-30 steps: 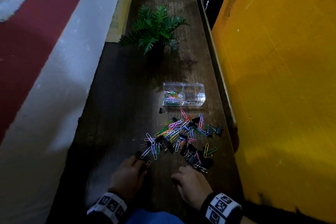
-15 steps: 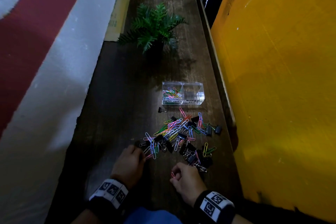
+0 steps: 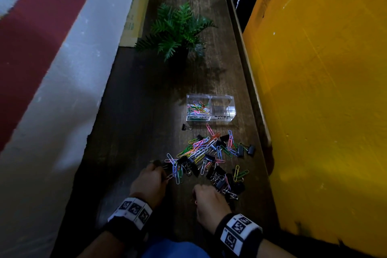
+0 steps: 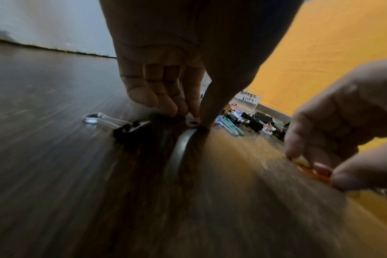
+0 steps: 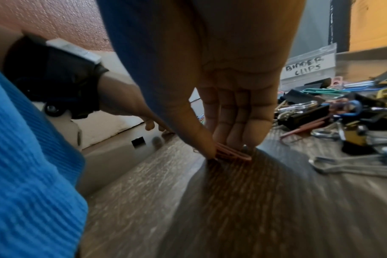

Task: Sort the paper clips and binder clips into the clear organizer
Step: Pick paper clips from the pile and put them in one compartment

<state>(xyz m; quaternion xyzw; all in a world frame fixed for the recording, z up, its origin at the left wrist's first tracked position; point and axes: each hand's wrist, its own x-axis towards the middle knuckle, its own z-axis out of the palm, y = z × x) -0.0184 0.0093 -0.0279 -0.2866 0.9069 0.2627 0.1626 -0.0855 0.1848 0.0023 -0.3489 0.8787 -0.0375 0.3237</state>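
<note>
A long, narrow dark wooden worktop (image 3: 134, 111). On it lie a clear plastic two-compartment organizer (image 3: 209, 107), a scattered pile of coloured paper clips and black binder clips (image 3: 209, 157), and a green potted fern (image 3: 178, 27).

Left side: bare worktop (image 3: 129, 132) ran open along the white wall (image 3: 62, 90), wide enough for an arm.
Right side: a raised wooden edge (image 3: 249, 81) and the yellow panel (image 3: 324, 111) closed that flank.
Middle: the clip pile (image 3: 209, 157) sprawled between both hands and the clear organizer (image 3: 210, 107).
Near organizer: one stray binder clip (image 3: 186, 127) lay just in front of its left corner.
Far end: the potted fern (image 3: 178, 29) stood behind the organizer, with open worktop between them.
Above organizer: both compartments stood open-topped.
</note>
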